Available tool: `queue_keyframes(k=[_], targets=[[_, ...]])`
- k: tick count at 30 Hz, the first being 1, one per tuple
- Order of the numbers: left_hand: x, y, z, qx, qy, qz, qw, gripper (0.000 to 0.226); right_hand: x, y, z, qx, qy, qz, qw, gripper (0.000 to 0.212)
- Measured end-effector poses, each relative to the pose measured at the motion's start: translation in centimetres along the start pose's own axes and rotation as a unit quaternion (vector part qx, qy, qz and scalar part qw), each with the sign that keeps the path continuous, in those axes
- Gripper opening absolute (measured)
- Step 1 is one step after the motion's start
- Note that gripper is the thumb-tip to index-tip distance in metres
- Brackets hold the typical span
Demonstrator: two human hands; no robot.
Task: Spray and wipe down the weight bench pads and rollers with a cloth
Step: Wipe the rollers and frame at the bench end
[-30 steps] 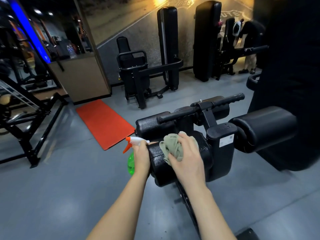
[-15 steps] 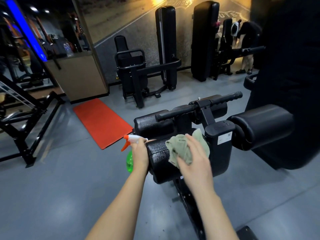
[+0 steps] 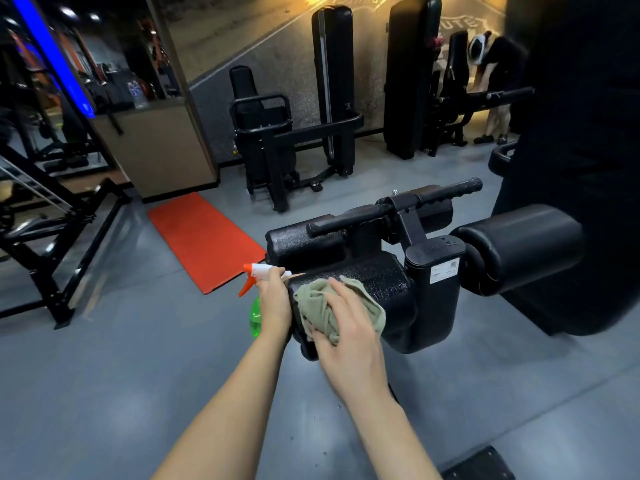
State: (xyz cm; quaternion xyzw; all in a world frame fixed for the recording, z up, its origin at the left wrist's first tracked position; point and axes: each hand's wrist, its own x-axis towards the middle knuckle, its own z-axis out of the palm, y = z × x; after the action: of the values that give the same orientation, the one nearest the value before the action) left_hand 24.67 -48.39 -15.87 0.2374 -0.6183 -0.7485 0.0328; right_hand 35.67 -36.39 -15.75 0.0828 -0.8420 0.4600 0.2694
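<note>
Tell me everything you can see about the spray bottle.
The spray bottle has a translucent green plastic body, a white head and an orange-red trigger. It is upright, nozzle pointing left, gripped round the neck by the left hand, which hides much of it, just left of the black roller pad's end.

Dim gym through a wide-angle lens that bows lines near the edges; the huge black upholstered pad (image 3: 588, 98) at the right sinks into featureless shadow. Light comes from a warm yellow wall glow (image 3: 320, 0) at top centre, a vivid blue light strip (image 3: 52, 57) upper left and small white ceiling spots (image 3: 65, 11), leaving soft sheen on the glossy grey floor (image 3: 104, 393) and the textured black foam roller (image 3: 381, 278). The left hand (image 3: 275, 301), right hand (image 3: 346, 327) and translucent green plastic spray bottle (image 3: 255, 315) are brightest; detail is soft throughout.
</note>
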Motion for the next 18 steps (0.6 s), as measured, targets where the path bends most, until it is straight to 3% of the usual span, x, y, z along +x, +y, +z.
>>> queue_keyframes(k=[2,4,10,13,18], targets=[[1.0,-0.6,-0.1,-0.009,-0.007,-0.009,1.000,0.085,0.3,0.3,-0.8,0.024,-0.034,0.018,0.999,0.060],[2.0,-1.3,-0.2,-0.018,0.000,-0.011,1.000,0.087,0.9,1.7,-2.4,0.031,-0.014,0.055,0.998,0.068],[1.7,-0.9,0.0,-0.064,-0.005,0.004,0.998,0.094,1.5,4.5,-4.4,-0.029,0.182,0.182,0.966,0.064],[1.3,-0.7,-0.1,-0.059,-0.002,0.002,0.998,0.093,0.3,2.5,-1.0,-0.037,0.164,0.088,0.982,0.064],[3.4,-2.2,-0.2,-0.052,0.005,0.004,0.999,0.073,-1.2,0.3,1.1,-0.025,0.024,-0.032,0.999,0.061]])
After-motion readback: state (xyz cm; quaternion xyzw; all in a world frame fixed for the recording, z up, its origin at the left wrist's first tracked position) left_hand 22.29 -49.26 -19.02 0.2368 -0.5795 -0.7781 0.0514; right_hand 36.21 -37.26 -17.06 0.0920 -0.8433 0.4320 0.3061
